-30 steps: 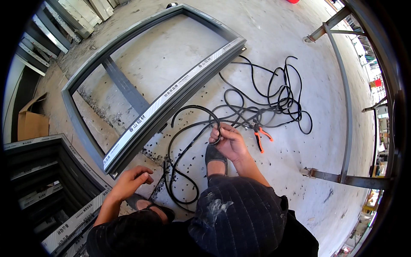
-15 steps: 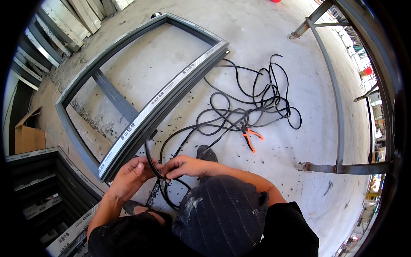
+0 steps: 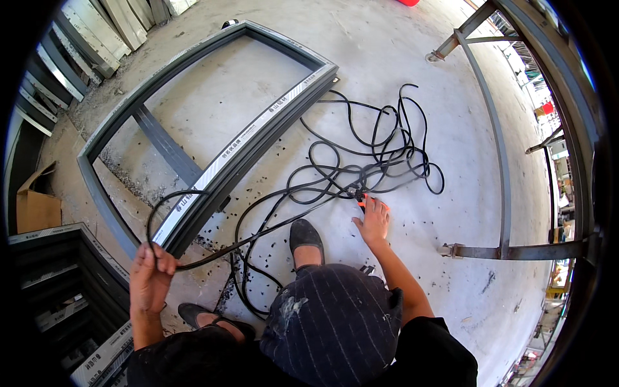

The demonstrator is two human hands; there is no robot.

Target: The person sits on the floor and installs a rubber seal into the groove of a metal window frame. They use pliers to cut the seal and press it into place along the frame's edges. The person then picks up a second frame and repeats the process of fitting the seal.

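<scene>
Floor (image 3: 464, 161): concrete, carrying all items below. Frame (image 3: 248, 135): dark grey with a pale-striped rail, lying flat; judged rigid and heavy.

Black cord (image 3: 248, 240): one part loosely tangled on the floor beside the frame, another running to the person's left. A short arc passes over the frame's near corner; contact there cannot be told. Judged light, bendy and springy, hard to break; best held close to its free end, where it will whip least.

Left hand (image 3: 151, 277): thumb and fingertips pinching the cord. Right hand (image 3: 374, 222): thumb apart, fingers over the orange handles of pliers (image 3: 365, 200); whether they grip cannot be told.
</scene>
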